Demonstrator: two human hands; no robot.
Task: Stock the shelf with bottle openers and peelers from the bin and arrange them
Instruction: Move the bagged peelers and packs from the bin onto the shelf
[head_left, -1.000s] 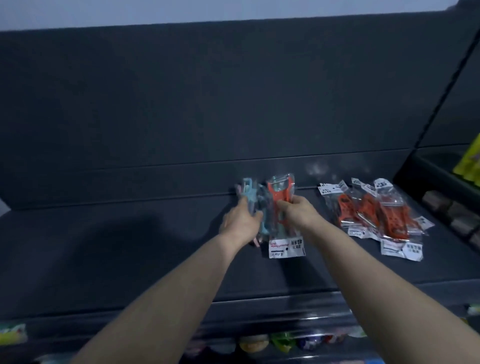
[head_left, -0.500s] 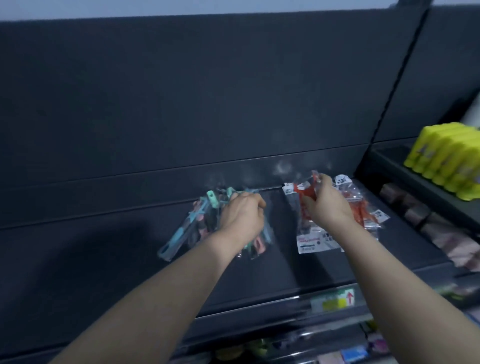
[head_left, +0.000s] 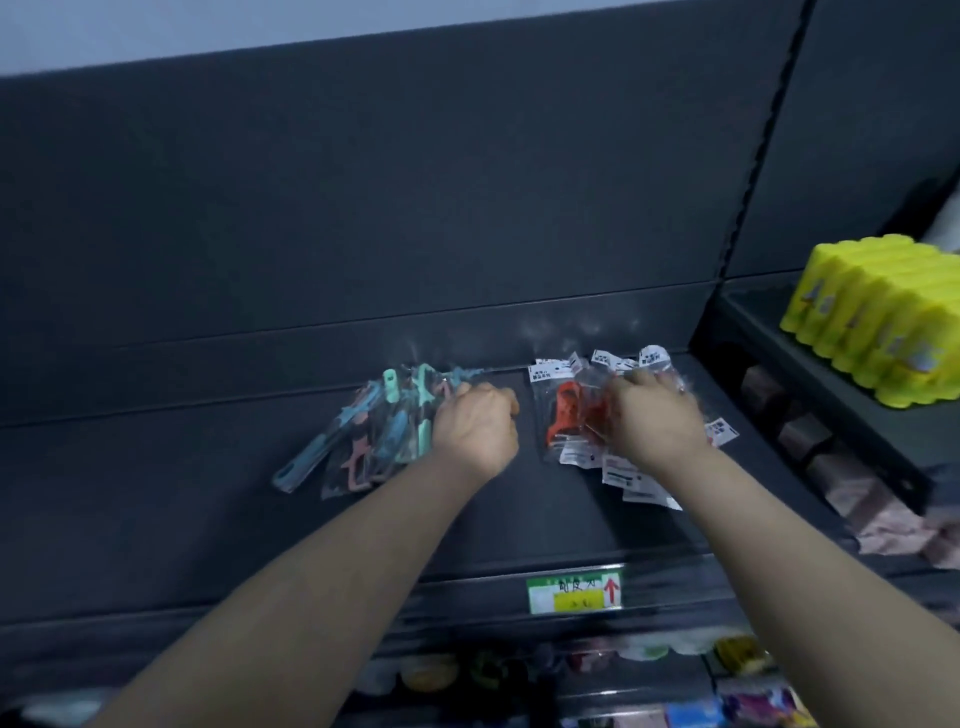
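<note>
Right hand (head_left: 654, 415) lowered, gripping orange packs (head_left: 566, 410), left hand (head_left: 475, 421) gripping pastel packs (head_left: 363, 441), labels (head_left: 623, 475) blurred

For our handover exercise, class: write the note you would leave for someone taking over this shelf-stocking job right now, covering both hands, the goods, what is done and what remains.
Left hand: grips the fanned teal and pink packets, which lie on the shelf.
Right hand: grips the top of the orange packets, a loose pile to the right, apart from the teal fan.
Done: both kinds are on the shelf, in separate groups.
Left: square up both untidy groups; fetch any more from the bin, which is out of view.
</note>
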